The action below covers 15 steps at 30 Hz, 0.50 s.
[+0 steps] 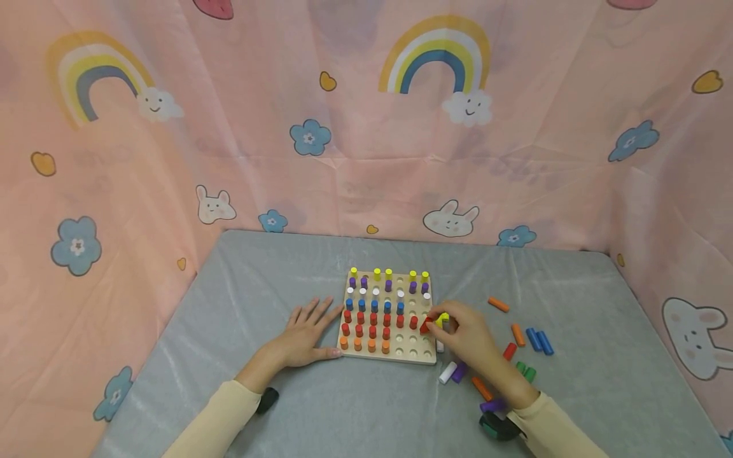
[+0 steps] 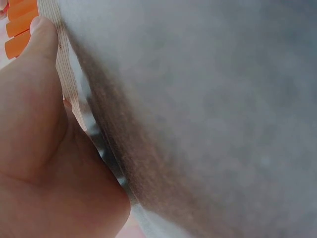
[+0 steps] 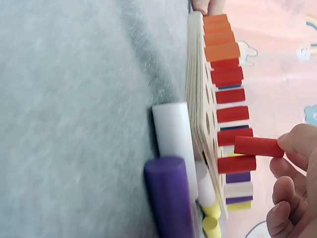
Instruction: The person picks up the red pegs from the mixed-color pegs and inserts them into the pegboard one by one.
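Note:
A wooden pegboard (image 1: 405,357) stands on the table with rows of yellow, purple, white, blue, red and orange pegs upright in its holes. My left hand (image 1: 306,334) lies with fingers spread at the board's left side, its thumb against the near left corner. In the left wrist view that thumb (image 2: 44,39) rests by the board's edge, close to the orange pegs (image 2: 22,27). Between thumb and finger my right hand (image 1: 466,327) pinches a red peg (image 3: 257,147) over the board's right side. The held peg is near other red pegs (image 3: 233,115) standing in the board.
Loose pegs lie right of the board: orange (image 1: 498,304), blue (image 1: 539,341), red (image 1: 509,351), green (image 1: 525,371), white (image 1: 448,373) and purple (image 1: 459,372). Some sit beneath or beside the right forearm. A pink patterned curtain (image 1: 355,191) hangs behind the grey table (image 1: 275,267).

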Each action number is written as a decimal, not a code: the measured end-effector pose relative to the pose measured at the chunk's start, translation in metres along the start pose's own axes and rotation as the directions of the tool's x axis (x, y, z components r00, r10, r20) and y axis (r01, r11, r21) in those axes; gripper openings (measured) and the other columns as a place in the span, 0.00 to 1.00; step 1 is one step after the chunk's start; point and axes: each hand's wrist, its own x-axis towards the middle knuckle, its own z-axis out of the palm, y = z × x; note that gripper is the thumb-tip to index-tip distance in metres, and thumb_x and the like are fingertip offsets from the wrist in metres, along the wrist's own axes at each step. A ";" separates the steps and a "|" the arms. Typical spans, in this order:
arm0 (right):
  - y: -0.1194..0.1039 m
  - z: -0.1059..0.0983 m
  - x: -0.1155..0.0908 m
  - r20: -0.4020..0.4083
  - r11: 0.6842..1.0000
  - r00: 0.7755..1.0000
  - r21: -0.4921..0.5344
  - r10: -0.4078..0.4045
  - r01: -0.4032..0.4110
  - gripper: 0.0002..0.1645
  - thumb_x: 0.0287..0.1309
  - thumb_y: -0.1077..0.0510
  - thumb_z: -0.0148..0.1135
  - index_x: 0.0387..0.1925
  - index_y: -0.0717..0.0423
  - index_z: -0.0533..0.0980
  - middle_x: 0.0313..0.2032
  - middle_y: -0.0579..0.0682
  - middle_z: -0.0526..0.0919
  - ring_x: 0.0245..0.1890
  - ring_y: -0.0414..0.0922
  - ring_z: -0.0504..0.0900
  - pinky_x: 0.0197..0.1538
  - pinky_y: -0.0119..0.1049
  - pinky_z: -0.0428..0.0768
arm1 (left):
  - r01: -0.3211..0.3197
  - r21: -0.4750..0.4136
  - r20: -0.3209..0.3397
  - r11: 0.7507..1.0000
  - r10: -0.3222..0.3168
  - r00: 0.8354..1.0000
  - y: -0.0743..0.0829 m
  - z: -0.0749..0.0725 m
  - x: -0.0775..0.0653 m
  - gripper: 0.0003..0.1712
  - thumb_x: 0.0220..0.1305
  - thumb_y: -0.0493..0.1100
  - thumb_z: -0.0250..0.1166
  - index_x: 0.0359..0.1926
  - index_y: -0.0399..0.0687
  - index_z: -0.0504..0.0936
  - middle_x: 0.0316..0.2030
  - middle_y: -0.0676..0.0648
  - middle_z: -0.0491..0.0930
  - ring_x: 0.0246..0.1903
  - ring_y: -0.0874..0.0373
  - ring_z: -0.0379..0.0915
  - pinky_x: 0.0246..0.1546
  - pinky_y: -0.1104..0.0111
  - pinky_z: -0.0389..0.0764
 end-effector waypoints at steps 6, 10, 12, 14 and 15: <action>-0.007 0.007 0.004 -0.005 0.997 0.998 0.030 -0.068 0.068 0.11 0.49 0.61 0.76 0.36 0.48 0.84 0.30 0.40 0.82 0.19 0.30 0.63 0.22 0.24 0.64 | 0.021 0.014 0.022 1.000 -0.021 1.000 0.003 -0.002 0.001 0.53 0.62 0.70 0.60 0.79 0.59 0.46 0.80 0.43 0.41 0.79 0.37 0.34 0.73 0.36 0.40; -0.013 0.011 0.004 0.012 0.996 0.996 0.044 -0.084 0.084 0.10 0.50 0.60 0.75 0.36 0.48 0.85 0.31 0.41 0.84 0.19 0.29 0.64 0.22 0.24 0.66 | 0.035 0.025 0.034 0.999 -0.036 0.999 0.005 -0.004 0.001 0.53 0.63 0.69 0.60 0.79 0.60 0.46 0.80 0.44 0.41 0.79 0.38 0.34 0.74 0.36 0.40; -0.014 0.014 0.005 0.026 0.995 0.996 0.056 -0.086 0.084 0.09 0.51 0.60 0.75 0.36 0.49 0.85 0.31 0.41 0.84 0.20 0.31 0.66 0.23 0.24 0.67 | 0.032 0.023 0.029 0.999 -0.033 0.999 0.005 -0.004 0.001 0.53 0.63 0.69 0.61 0.79 0.59 0.46 0.80 0.44 0.41 0.79 0.38 0.34 0.74 0.36 0.41; -0.016 0.016 0.006 0.031 0.993 0.995 0.074 -0.095 0.093 0.09 0.51 0.61 0.75 0.35 0.49 0.85 0.31 0.41 0.83 0.20 0.32 0.68 0.23 0.24 0.68 | 0.027 0.019 0.028 0.999 -0.028 0.999 0.005 -0.004 0.001 0.54 0.63 0.69 0.61 0.79 0.58 0.45 0.80 0.43 0.40 0.79 0.38 0.34 0.73 0.36 0.40; -0.016 0.018 0.006 0.032 0.992 0.995 0.082 -0.097 0.094 0.08 0.51 0.61 0.74 0.35 0.49 0.85 0.31 0.41 0.83 0.22 0.32 0.69 0.24 0.24 0.69 | 0.027 0.019 0.027 0.999 -0.028 0.999 0.004 -0.004 0.000 0.54 0.62 0.69 0.61 0.79 0.58 0.45 0.80 0.44 0.40 0.79 0.38 0.34 0.73 0.36 0.40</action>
